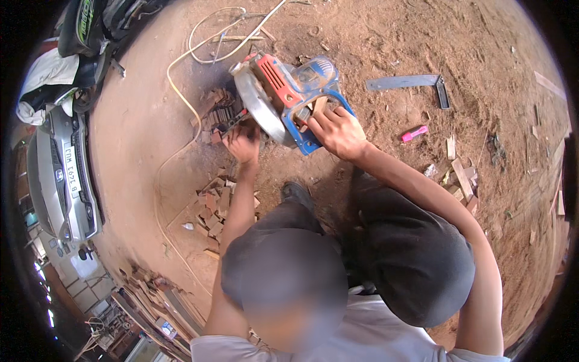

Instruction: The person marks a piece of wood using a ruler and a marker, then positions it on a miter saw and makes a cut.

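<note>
A blue and red power saw [274, 75] with a round metal blade guard stands on the ground ahead of me. Its blue loop handle is gripped by my right hand [339, 130], the fingers wrapped through the frame. Low on the saw's left side, my left hand [242, 145] has its fingers curled beside the guard. What those fingers hold, if anything, is too small to make out. Just beyond them lies a cluster of small dark reddish wood blocks [222, 111]. The saw body hides the blade and the work under it.
Cut wood offcuts [214, 208] lie in a heap by my left forearm. A pale cord [175, 84] loops over the ground. To the right are a try square [404, 81], a pink marker-like object [415, 134] and more wood scraps [463, 181]. A silver car [63, 175] stands far left.
</note>
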A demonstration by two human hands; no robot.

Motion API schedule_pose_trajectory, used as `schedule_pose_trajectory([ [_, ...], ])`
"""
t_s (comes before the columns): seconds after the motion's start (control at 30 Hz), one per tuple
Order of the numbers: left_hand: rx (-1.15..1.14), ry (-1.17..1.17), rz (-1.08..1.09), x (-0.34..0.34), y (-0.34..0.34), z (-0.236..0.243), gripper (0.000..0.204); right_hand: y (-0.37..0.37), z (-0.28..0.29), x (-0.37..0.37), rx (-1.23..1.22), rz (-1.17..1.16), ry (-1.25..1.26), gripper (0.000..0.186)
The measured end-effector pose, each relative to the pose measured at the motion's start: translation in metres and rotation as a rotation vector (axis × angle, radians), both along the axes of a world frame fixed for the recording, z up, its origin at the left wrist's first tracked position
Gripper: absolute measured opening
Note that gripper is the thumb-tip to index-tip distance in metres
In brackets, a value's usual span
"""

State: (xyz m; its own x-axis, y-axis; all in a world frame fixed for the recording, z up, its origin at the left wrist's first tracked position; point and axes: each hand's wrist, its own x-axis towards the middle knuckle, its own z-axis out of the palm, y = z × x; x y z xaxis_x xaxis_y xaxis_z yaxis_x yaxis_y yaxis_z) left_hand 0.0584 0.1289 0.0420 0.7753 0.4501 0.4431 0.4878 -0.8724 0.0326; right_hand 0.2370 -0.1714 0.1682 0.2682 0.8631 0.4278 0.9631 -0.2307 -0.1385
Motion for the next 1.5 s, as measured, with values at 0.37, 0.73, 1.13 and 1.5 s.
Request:
schedule_pose_trajectory([
  [0.37, 0.043, 0.01, -0.005, 0.001, -0.006, 0.004, 0.03, 0.001, -0.004, -0.001, 0.016, 0.004, 0.024, 0.015],
  [0.73, -0.036, -0.005, -0.022, 0.0, -0.001, 0.001, 0.035, 0.004, -0.004, -0.001, 0.052, -0.003, -0.004, 0.012],
  [1.13, -0.014, -0.103, 0.048, 0.001, -0.004, 0.001, 0.03, 0.009, -0.003, -0.002, 0.027, 0.012, -0.013, 0.02],
  [1.5, -0.162, -0.148, 0.074, 0.001, -0.012, 0.004, 0.027, 0.01, 0.008, -0.004, 0.025, 0.023, -0.049, 0.023],
])
